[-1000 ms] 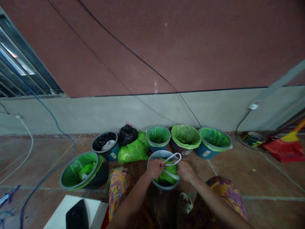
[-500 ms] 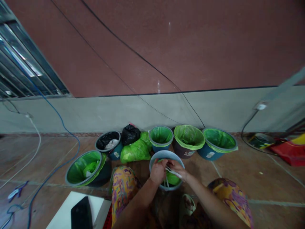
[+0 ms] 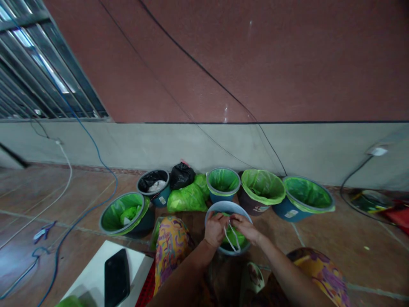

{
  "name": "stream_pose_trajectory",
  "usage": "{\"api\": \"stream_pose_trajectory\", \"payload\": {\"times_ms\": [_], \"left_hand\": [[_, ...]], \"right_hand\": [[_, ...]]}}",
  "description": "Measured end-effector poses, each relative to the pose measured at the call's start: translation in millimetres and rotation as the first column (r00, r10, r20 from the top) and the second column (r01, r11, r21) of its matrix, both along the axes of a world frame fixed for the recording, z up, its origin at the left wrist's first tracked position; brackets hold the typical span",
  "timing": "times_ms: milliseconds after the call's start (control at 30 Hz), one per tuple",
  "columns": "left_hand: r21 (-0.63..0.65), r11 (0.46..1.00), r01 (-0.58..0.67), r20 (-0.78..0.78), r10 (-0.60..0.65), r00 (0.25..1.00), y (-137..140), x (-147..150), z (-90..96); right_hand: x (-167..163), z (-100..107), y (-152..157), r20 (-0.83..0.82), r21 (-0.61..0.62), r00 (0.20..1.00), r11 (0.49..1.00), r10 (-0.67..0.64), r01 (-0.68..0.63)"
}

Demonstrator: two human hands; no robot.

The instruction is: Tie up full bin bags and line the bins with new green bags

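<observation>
Left hand [image 3: 215, 230] and right hand [image 3: 245, 227] over the grey bucket [image 3: 229, 207], apparently pinching a white cord [image 3: 237, 248], green plastic [image 3: 242, 238] inside the bucket.

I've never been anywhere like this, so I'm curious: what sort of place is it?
Perhaps a porch or yard beside a building, though it could be indoors: there's a tiled floor, a barred window and bag-lined buckets near the wall.

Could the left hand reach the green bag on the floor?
Probably yes: the green bag lies nearby, only the bucket's rim between, though the left hand seems busy with the white loop.
</observation>
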State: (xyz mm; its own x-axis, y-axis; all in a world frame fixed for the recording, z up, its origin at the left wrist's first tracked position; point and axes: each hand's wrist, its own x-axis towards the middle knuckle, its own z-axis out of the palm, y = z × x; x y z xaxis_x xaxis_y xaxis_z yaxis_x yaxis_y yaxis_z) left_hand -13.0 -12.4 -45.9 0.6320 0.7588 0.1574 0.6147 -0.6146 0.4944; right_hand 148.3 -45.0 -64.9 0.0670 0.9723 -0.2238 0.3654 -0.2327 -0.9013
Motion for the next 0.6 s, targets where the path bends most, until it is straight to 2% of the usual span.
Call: {"api": "stream_pose_trajectory", "payload": {"times_ms": [100,200,333,400,467,500,533,600], "left_hand": [[-0.068,0.997,-0.021,0.051,0.024,0.998,1.4,0.0,-1.0],[-0.140,0.989,-0.047,0.120,0.064,0.991,3.4,1.7,-4.5],[-0.195,0.976,-0.098,0.157,0.130,0.979,6.2,1.9,-8.0],[-0.214,0.967,-0.141,0.107,0.167,0.980,7.2,-0.7,-8.9],[-0.249,0.949,-0.192,0.051,0.211,0.976,7.8,-4.3,-10.4],[-0.283,0.933,-0.221,0.037,0.241,0.970,8.1,-6.0,-11.5],[-0.325,0.913,-0.247,0.034,0.272,0.962,8.5,-7.2,-12.9],[-0.399,0.874,-0.278,0.039,0.319,0.947,9.8,-7.5,-15.9]], "right_hand": [[-2.8,3.7,7.5,0.236,0.148,0.971,0.989,-0.048,0.012],[-6.6,19.4,7.3,0.562,0.241,0.824,0.967,-0.066,-0.087],[-4.5,36.7,0.4,0.836,0.166,0.548,0.968,-0.038,-0.187],[1.5,35.5,-2.3,0.880,0.109,0.475,0.978,-0.012,-0.176],[8.5,28.5,-3.3,0.878,0.093,0.478,0.988,-0.024,-0.121],[11.3,24.0,-3.0,0.857,0.105,0.513,0.991,-0.045,-0.089],[13.3,19.5,-2.3,0.814,0.126,0.577,0.991,-0.072,-0.054],[13.9,11.7,0.5,0.632,0.160,0.763,0.986,-0.135,0.041]]}}
